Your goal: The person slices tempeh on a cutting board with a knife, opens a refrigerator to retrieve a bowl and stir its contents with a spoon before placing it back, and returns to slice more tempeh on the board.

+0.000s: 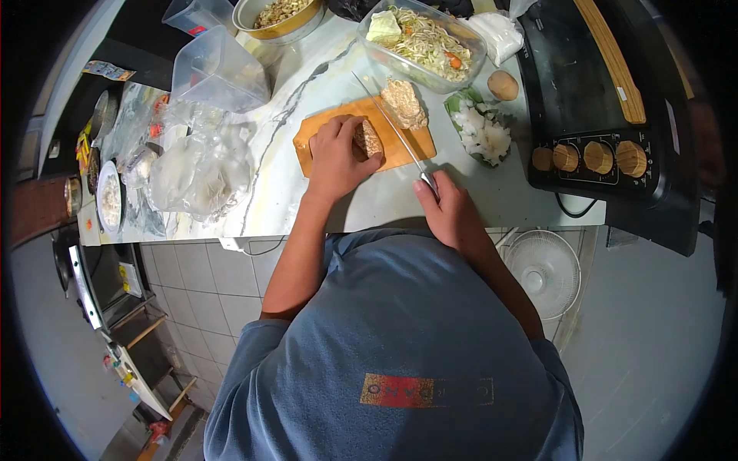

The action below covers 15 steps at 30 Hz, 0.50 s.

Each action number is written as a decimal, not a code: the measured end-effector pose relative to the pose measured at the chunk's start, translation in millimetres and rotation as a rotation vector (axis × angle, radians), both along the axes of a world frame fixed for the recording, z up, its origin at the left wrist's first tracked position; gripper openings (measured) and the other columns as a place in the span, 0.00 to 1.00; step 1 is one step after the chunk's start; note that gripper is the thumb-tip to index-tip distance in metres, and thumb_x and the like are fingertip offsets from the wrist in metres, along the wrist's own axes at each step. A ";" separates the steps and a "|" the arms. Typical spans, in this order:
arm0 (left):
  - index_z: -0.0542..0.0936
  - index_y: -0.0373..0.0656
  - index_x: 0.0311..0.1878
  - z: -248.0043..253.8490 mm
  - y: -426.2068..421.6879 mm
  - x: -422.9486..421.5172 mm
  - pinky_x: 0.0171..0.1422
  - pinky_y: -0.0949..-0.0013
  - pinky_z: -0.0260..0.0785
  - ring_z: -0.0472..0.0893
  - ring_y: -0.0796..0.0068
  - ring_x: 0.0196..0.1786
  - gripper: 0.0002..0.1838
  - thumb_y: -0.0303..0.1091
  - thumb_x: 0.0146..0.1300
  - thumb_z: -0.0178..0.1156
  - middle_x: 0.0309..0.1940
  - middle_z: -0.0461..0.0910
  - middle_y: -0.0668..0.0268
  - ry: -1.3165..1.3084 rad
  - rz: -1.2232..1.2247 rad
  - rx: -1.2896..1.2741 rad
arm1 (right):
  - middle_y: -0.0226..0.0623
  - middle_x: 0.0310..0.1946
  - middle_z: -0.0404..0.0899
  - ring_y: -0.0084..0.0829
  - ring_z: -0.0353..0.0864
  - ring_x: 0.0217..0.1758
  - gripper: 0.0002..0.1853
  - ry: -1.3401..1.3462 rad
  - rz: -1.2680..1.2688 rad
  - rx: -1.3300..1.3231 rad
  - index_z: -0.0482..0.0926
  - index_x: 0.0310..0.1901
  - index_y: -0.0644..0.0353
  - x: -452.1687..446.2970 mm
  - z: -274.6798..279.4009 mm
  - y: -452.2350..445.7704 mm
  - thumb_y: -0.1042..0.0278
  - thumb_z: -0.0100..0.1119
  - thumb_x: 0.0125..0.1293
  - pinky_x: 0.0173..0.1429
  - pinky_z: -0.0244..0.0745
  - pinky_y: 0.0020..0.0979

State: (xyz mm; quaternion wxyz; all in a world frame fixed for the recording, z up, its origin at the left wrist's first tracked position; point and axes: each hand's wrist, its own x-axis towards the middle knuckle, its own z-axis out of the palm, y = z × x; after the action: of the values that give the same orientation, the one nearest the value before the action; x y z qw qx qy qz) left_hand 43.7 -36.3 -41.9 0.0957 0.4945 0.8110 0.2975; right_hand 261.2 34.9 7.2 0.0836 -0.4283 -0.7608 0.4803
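My left hand rests on the wooden cutting board, its fingers curled over a speckled block that looks like tempeh. In my right hand, the handle of a long knife is gripped near the counter's front edge. The blade points away from me and slants left across the board, to the right of the block and apart from my left hand. Beyond the blade, a paler piece of similar food lies at the board's far right edge.
A clear container of shredded vegetables, a round brown item and white pieces on a green leaf are at right, beside a black griddle. Plastic bags, a clear tub and a pot stand left.
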 end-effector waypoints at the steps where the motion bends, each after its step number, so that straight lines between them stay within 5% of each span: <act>1: 0.78 0.42 0.59 0.4 -0.5 -3.3 0.61 0.53 0.63 0.75 0.57 0.58 0.38 0.50 0.45 0.76 0.53 0.76 0.58 -0.012 -0.047 0.019 | 0.49 0.22 0.75 0.44 0.75 0.23 0.18 -0.001 -0.002 -0.002 0.73 0.37 0.67 0.1 1.0 0.1 0.57 0.58 0.74 0.32 0.69 0.40; 3: 0.77 0.43 0.60 3.1 -1.3 -4.8 0.60 0.54 0.64 0.75 0.58 0.57 0.38 0.49 0.46 0.76 0.53 0.77 0.59 -0.023 -0.092 0.038 | 0.58 0.31 0.81 0.63 0.80 0.38 0.19 -0.089 0.049 -0.055 0.73 0.40 0.67 -1.7 3.5 0.9 0.55 0.53 0.75 0.41 0.72 0.53; 15: 0.81 0.42 0.58 -11.1 -15.5 -5.2 0.60 0.57 0.64 0.76 0.58 0.53 0.25 0.41 0.59 0.71 0.48 0.80 0.60 -0.019 -0.088 0.135 | 0.65 0.36 0.81 0.67 0.78 0.45 0.22 -0.195 0.133 -0.082 0.72 0.47 0.67 -23.9 -16.4 -9.2 0.52 0.39 0.79 0.52 0.71 0.59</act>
State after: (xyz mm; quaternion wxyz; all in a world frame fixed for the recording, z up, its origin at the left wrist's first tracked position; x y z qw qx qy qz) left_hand 38.5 -51.8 -53.0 0.0828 0.5321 0.7657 0.3517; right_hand 237.3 25.7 -9.1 -0.0404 -0.4244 -0.7719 0.4716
